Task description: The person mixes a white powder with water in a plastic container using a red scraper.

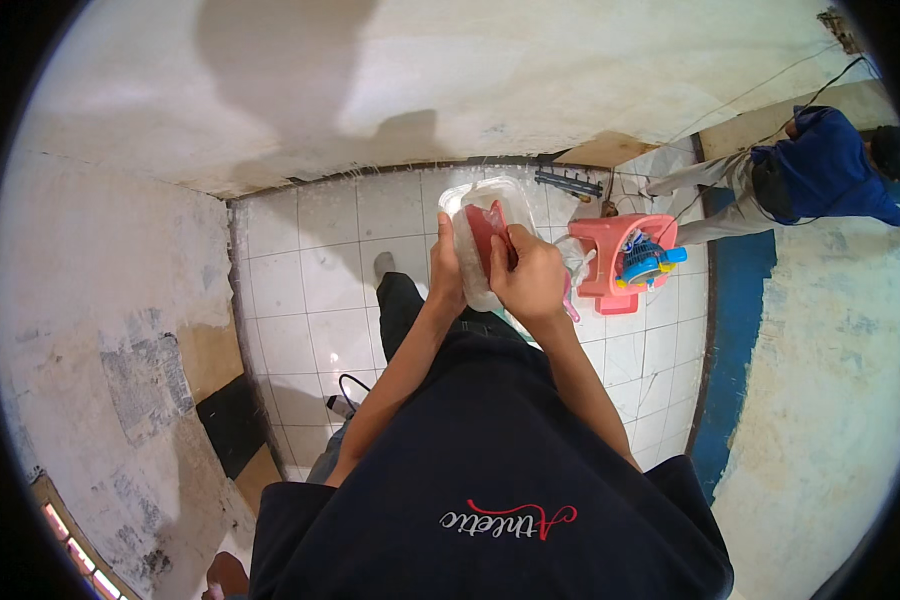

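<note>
Before me, my left hand (447,264) holds a whitish translucent plastic tub (469,291) by its left side. My right hand (529,276) grips a red flat tool (486,234), which looks like a plastic scraper, over the tub's opening. The red tool lies inside the tub's outline; whether it touches the bottom, I cannot tell. Its lower part is partly covered by my right fingers. What the tub contains is not clear.
A pink plastic stool (598,234) holds a blue fan-like object (645,264). Beside it are a plastic bag (574,255) and a dark rack-like piece (568,182) on the tiled floor. At right a person in a blue shirt (825,169) stands by the patchy wall. Cables hang there.
</note>
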Motion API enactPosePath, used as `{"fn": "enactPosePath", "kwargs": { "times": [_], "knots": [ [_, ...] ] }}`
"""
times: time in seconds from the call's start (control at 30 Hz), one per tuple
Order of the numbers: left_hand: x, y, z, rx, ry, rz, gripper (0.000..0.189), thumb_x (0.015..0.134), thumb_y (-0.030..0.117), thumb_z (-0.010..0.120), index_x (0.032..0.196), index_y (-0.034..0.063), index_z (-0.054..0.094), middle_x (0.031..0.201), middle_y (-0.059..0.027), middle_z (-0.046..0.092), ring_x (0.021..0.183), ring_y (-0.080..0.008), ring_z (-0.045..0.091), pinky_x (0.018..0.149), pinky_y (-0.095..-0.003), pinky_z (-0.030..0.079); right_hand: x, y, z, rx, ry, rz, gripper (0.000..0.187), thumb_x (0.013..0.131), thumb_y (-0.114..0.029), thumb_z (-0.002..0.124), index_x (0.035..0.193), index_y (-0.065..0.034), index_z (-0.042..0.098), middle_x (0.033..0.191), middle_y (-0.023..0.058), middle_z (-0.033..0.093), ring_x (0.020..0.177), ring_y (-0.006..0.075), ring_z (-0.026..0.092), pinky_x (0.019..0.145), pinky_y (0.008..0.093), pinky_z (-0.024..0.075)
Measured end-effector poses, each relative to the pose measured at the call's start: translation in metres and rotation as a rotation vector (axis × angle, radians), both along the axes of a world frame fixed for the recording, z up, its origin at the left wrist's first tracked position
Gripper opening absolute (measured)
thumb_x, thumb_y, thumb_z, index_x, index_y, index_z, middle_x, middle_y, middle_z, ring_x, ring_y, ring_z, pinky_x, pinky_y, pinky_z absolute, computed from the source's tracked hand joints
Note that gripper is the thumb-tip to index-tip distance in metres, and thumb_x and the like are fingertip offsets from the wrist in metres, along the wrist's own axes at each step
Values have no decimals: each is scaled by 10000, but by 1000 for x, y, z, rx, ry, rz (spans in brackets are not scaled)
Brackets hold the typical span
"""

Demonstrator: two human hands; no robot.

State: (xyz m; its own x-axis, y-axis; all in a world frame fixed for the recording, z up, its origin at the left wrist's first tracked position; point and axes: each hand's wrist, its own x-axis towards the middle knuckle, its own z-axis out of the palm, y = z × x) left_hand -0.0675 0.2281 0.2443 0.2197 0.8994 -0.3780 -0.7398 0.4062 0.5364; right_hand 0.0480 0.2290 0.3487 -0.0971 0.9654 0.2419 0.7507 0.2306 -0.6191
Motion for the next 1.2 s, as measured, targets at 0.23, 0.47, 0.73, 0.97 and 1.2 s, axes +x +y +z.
{"fn": "enactPosePath", "kwargs": {
  "times": [0.23, 0.47, 0.73, 0.97, 1.2],
  "knots": [
    [1, -1, 11, 34, 53, 3, 769, 1056, 655, 212, 1465, 54, 462, 1353, -149, 599, 1227, -278, 618, 1050, -436, 522, 3, 2, 7, -42, 74, -28, 212, 901, -103, 679, 760, 2, 561, 657, 238, 601, 577, 435, 597, 509, 456, 435],
    [3, -1, 9, 29, 62, 36, 768, 1068, 627, 212, 1441, 10, 476, 1315, -166, 619, 1173, -271, 647, 1009, -420, 548, 3, 2, 9, -5, 52, 8, 205, 903, -109, 686, 771, 15, 589, 614, 238, 567, 537, 405, 591, 501, 441, 427],
    [0, 0, 2, 43, 75, -22, 776, 1056, 651, 219, 1461, 39, 471, 1322, -150, 618, 1181, -274, 647, 1015, -438, 548, 10, 4, 12, -102, -82, 30, 202, 895, -160, 684, 779, -6, 628, 647, 213, 627, 619, 417, 647, 575, 484, 490],
    [2, 2, 12, 74, 62, -15, 765, 1062, 637, 211, 1467, 39, 465, 1322, -152, 619, 1175, -276, 652, 1005, -431, 556, 13, 6, 18, -117, -62, 12, 210, 886, -154, 695, 769, 5, 624, 648, 227, 624, 602, 416, 641, 561, 469, 481],
    [4, 7, 13, 21, 61, -11, 754, 1068, 623, 215, 1466, 30, 459, 1315, -158, 625, 1151, -283, 667, 991, -442, 566, 18, 7, 27, -103, 2, -30, 205, 897, -142, 701, 794, 22, 634, 630, 229, 606, 559, 380, 623, 529, 418, 456]
  ]
}}
